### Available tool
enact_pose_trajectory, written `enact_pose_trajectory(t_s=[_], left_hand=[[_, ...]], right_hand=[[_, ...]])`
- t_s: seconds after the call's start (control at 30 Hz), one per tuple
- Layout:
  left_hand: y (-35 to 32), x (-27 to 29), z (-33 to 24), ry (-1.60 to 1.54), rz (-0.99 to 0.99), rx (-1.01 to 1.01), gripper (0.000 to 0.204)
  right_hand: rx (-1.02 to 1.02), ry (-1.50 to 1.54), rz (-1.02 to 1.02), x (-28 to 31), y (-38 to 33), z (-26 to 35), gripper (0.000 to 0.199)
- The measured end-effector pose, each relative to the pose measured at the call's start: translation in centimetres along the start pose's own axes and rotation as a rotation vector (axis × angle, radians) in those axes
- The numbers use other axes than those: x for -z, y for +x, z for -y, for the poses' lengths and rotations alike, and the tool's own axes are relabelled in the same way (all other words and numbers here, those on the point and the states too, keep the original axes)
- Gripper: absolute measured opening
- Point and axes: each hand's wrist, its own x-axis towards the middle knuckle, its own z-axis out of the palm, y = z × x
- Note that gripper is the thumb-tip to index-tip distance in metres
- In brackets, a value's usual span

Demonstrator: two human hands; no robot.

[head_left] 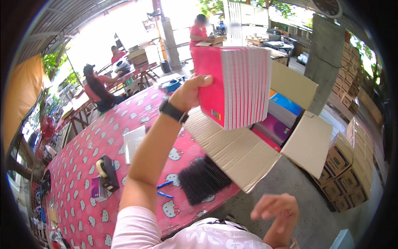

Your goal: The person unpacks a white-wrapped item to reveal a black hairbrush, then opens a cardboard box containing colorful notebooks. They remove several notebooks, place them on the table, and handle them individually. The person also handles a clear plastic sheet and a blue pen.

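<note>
Our L hand (188,93) has its grip pinching a red notebook stack (245,87), upper ctr of frame, thumb on cover, prob. so nothing slips. R hand (277,211), lower rt, blurry, half-curled, holds nothing visible. Rt of ctr, the open box (234,143) has flaps splayed, prob. for access.

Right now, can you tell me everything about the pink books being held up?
The books make one thick, blocky stack: a pink card-like cover, then whitish paper edges split by thin pink lines. A small colourful mark sits low on the cover. The left hand grips them, thumb on the cover, holding them roughly upright, partly hiding the open box.
</note>
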Motion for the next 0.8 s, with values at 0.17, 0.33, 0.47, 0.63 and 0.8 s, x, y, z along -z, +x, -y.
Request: enact_pose_trajectory(t_s=[0.17, 0.33, 0.47, 0.63, 0.8], left_hand=[[-15.4, -2.4, 2.4, -0.168, -0.536, -0.273, 0.034], [-31.6, -4.5, 5.2, -0.415, -0.924, -0.242, 0.038], [-40.0, -6.2, 6.6, -0.47, -1.113, -0.212, 0.038], [-49.1, -7.8, 6.6, -0.547, -1.181, -0.255, 0.037], [-53.1, -8.4, 5.9, -0.638, -1.175, -0.31, 0.036]], right_hand=[[0.083, -0.288, -0.356, -6.9, 6.2, -3.6, 0.039], [-0.249, -0.595, -0.312, -11.3, 12.0, -13.1, 0.05], [-0.672, 0.004, -0.221, -14.1, 12.4, -24.7, 0.043], [-0.803, 0.079, -0.214, -20.1, 10.5, -31.9, 0.027], [-0.792, 0.052, -0.269, -23.4, 9.9, -34.7, 0.019]])
